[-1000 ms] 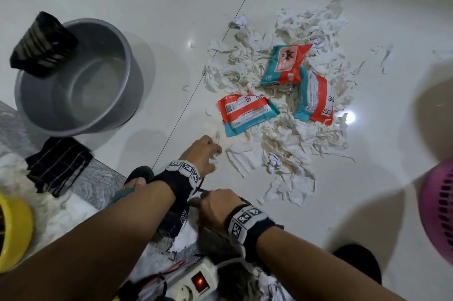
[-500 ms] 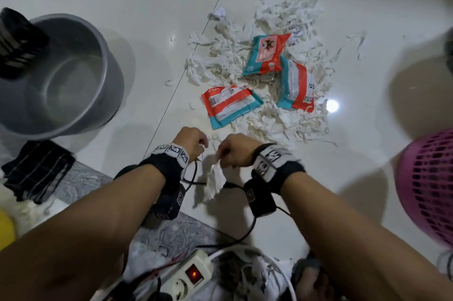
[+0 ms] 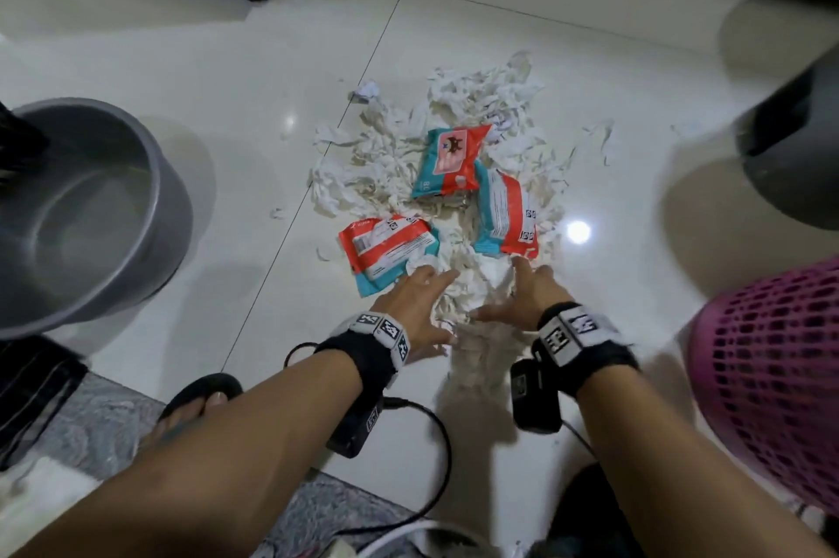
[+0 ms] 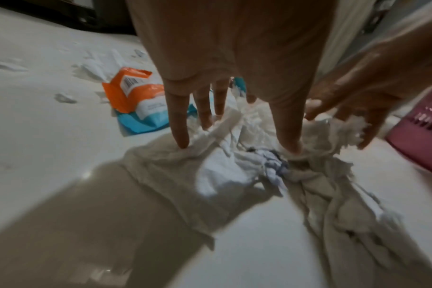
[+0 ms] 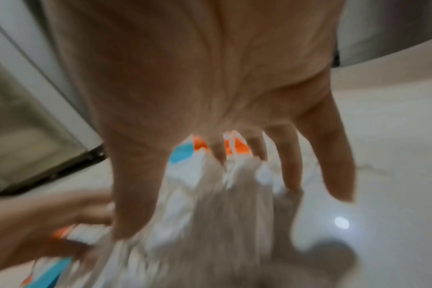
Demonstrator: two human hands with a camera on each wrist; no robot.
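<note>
A pile of torn white tissue (image 3: 472, 103) is spread over the white tiled floor. Three red-and-teal packets lie in it: one at the back (image 3: 449, 160), one on the right (image 3: 506, 212), one at front left (image 3: 388, 251). My left hand (image 3: 431, 303) and right hand (image 3: 508, 292) rest side by side on the near end of the pile, fingers straight and spread. In the left wrist view the left fingers (image 4: 178, 120) press into crumpled tissue (image 4: 222, 175) beside a packet (image 4: 136, 101). The right wrist view is blurred; its fingers (image 5: 333, 165) hover over tissue (image 5: 222, 204).
A grey basin (image 3: 150, 194) stands at the left and a pink mesh basket (image 3: 772, 376) at the right. A dark grey bin (image 3: 790, 158) is behind the basket. Near me are a black cable (image 3: 436, 444), my sandalled foot (image 3: 195, 403) and a grey mat (image 3: 91, 421).
Both hands have let go of the scrap of tissue they pinched near my body. They have reached forward and now lie spread on the near end of the pile.
</note>
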